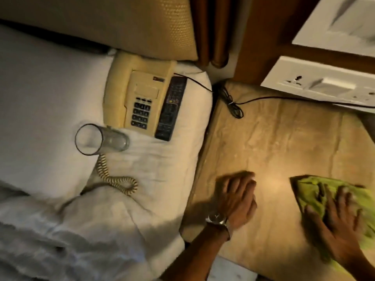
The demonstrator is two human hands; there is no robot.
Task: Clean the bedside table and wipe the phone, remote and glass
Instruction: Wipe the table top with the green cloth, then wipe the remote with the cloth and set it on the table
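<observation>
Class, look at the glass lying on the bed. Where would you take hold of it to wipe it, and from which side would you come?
Grip the glass around its middle wall, coming from above with fingers across its width. It lies on its side on the soft pillow, open mouth toward the left, base near the phone, so the curved side is the free part. This is a judgement.

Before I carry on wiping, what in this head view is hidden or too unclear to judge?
- Green cloth: its right part is cut off by the frame edge and covered by the blurred right hand.
- Remote: button labels too small.
- Bedside table: near corner runs out of frame.
- Glass: any smears unreadable.
</observation>
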